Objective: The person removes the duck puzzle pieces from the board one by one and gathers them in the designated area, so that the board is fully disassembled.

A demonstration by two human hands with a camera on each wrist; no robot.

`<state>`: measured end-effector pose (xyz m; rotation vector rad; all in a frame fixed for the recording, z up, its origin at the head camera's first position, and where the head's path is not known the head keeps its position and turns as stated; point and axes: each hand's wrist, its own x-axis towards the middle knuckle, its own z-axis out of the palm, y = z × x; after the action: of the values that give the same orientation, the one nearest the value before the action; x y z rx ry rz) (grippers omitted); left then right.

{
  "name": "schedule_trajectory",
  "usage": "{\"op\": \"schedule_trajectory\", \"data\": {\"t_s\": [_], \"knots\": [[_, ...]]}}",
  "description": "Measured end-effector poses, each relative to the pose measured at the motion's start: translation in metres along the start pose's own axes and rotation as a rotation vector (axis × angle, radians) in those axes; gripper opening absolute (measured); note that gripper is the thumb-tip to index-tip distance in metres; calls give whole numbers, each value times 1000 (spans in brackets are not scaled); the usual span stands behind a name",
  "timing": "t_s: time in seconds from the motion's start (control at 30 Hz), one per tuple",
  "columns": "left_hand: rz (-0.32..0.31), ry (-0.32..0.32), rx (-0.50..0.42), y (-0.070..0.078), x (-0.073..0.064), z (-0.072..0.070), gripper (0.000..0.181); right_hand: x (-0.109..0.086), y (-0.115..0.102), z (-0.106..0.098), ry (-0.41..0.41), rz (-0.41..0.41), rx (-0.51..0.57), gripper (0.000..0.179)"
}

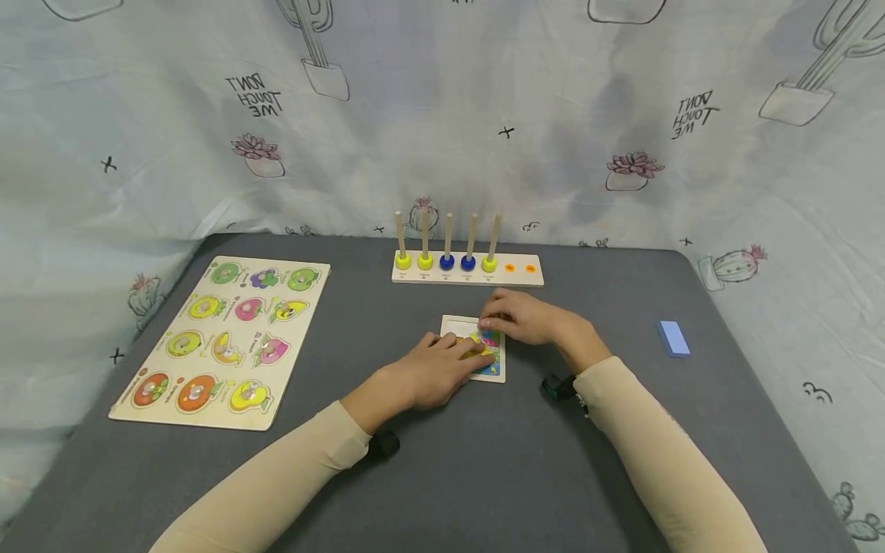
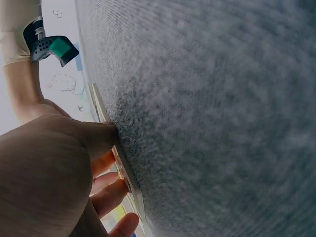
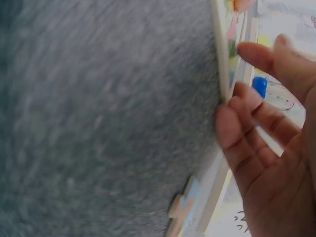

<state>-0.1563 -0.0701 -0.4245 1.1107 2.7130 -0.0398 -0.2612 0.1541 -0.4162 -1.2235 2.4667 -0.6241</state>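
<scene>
A small jigsaw puzzle board point(image 1: 492, 379) with a pale frame and bright coloured pieces lies between the hands. Across its left and lower part rests my left hand point(image 1: 442, 370), fingers extended over the pieces. In the left wrist view its thumb point(image 2: 101, 136) touches the frame's edge. My right hand point(image 1: 528, 317) holds the board's upper right corner. The right wrist view shows its curled fingers point(image 3: 229, 128) at the frame's outer edge and its thumb point(image 3: 254, 54) over the coloured surface. The hands cover much of the picture.
A counting stand point(image 1: 468, 274) with upright pegs and yellow and blue rings is behind the puzzle. At left lies a large fruit puzzle board point(image 1: 228, 353). A blue block point(image 1: 673, 339) sits at right on the grey table point(image 1: 470, 476). A printed curtain point(image 1: 442, 92) hangs behind.
</scene>
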Motion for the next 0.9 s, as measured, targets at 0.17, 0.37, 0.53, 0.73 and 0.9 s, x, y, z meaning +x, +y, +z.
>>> {"op": "schedule_trajectory", "data": {"t_s": [0.17,0.37,0.53,0.73,0.9], "knots": [[0,15,6,1,-2,2,47,2,-5,2,-21,7,-40,22],[8,25,-8,0,-2,2,47,4,-5,4,-43,39,-40,22],[7,20,-3,1,-1,0,47,2,-4,1,-42,45,-6,21],[7,7,-13,1,1,0,48,-1,-5,2,-51,37,-8,13],[8,4,-13,0,2,2,48,-2,-6,4,-21,3,22,11]]}}
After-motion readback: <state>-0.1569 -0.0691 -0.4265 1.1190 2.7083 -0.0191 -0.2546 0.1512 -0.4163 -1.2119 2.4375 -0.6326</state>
